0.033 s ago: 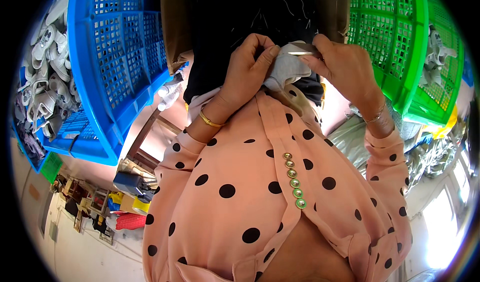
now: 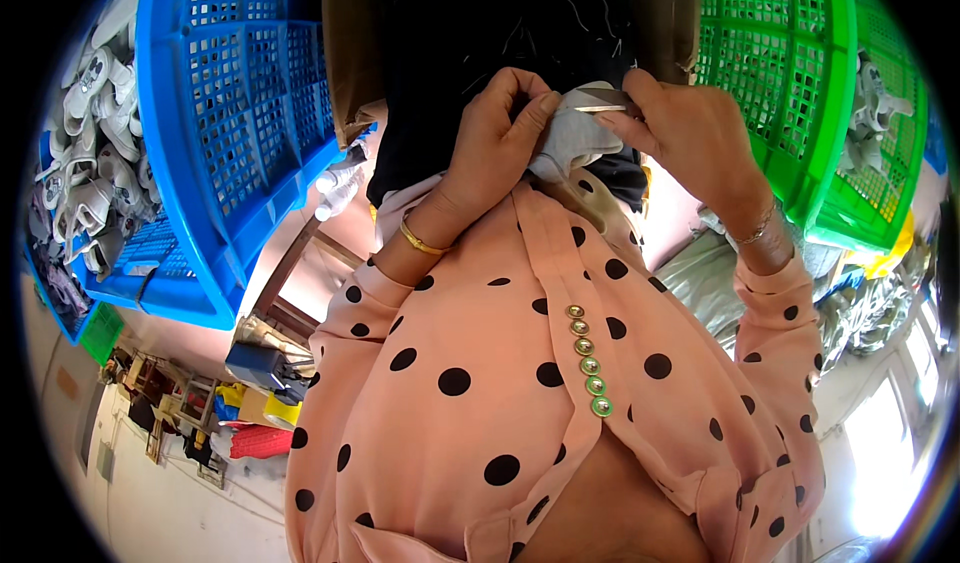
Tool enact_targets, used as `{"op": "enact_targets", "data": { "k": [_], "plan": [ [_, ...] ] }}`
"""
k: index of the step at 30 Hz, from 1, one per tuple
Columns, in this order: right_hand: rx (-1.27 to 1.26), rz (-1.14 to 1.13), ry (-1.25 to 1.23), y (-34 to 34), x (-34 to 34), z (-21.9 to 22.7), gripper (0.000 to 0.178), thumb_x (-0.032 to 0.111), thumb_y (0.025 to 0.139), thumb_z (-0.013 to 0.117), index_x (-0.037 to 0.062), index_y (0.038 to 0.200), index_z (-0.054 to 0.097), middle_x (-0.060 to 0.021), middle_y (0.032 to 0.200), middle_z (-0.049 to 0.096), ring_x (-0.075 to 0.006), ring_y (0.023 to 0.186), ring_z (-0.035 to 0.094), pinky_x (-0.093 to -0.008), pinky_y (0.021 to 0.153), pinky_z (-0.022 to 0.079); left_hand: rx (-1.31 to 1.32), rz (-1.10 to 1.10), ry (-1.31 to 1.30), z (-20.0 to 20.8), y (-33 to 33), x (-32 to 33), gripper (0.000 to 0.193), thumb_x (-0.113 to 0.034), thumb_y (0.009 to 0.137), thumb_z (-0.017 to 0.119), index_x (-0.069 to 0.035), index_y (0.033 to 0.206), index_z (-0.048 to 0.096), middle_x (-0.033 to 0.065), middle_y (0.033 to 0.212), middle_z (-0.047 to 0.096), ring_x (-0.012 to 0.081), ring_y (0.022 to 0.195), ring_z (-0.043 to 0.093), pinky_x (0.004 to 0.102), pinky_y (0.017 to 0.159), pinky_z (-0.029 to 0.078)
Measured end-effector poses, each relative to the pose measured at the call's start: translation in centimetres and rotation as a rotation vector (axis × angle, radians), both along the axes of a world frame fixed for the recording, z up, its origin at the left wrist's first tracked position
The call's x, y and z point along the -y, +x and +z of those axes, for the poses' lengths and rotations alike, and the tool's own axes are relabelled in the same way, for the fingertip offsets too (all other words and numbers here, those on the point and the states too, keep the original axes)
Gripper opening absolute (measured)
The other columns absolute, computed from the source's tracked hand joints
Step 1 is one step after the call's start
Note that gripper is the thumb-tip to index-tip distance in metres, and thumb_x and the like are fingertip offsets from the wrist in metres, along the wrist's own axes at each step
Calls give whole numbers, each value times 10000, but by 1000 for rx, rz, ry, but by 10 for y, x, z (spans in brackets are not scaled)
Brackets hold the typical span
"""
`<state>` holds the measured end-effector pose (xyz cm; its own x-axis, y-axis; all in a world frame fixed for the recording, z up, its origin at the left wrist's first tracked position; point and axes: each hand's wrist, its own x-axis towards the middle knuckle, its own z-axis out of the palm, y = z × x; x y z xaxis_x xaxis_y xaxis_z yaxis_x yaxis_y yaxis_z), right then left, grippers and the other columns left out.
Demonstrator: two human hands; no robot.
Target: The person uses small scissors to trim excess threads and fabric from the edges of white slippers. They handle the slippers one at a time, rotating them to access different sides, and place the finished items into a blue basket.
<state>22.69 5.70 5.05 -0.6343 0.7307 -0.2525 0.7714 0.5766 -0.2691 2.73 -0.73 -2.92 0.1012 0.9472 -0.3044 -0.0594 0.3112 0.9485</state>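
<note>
Between my two hands, close in front of my lap, is a small pale grey-white fabric piece [image 2: 578, 141], which looks like a shoe upper. My left hand [image 2: 508, 121] pinches its left edge between thumb and fingers. On the other side my right hand [image 2: 690, 128] is closed around a small pair of metal snips [image 2: 600, 101]. The silver blades point left and lie at the top of the fabric piece. Most of the snips' handle is hidden inside my right hand.
A tall blue plastic crate [image 2: 225, 93] stands at the left, beside a heap of white and grey shoe pieces [image 2: 100, 153]. Green crates [image 2: 775, 73] stand at the right, with more pale pieces [image 2: 878, 108]. Loose threads [image 2: 520, 38] lie on the dark cloth ahead.
My right hand and forearm have shifted slightly to the right, and the snips' blades have changed angle a little. My left hand keeps its place on the shoe upper.
</note>
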Motion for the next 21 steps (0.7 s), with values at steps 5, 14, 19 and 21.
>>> {"op": "enact_targets", "data": {
  "k": [5,14,19,21],
  "plan": [
    [109,129,-30,-16,-13,6,420,437,903,583,38,776,614,-117,559,565,-306,569,615,-382,495,466,31,-5,7,0,-1,2,135,-138,978,587,-10,961,549,4,713,582,44,601,500,203,528,416],
    [187,290,25,-31,-21,10,420,431,896,581,48,729,625,-115,575,576,-288,584,626,-375,498,460,62,-65,-127,6,-5,2,118,-145,994,572,-31,981,545,-29,814,546,29,728,484,178,634,414],
    [142,166,-31,-22,-26,-9,383,414,904,600,42,813,591,-134,575,563,-323,579,618,-383,507,464,161,115,-144,1,-8,2,113,-146,990,578,-37,984,549,-13,830,552,44,750,497,193,692,429],
    [-70,-81,-95,-8,-13,-24,385,431,857,657,58,935,604,-100,604,607,-299,577,633,-371,515,478,185,146,-105,3,-16,0,107,-142,993,570,-38,984,550,-9,838,558,50,751,503,198,705,432]
  ]
}}
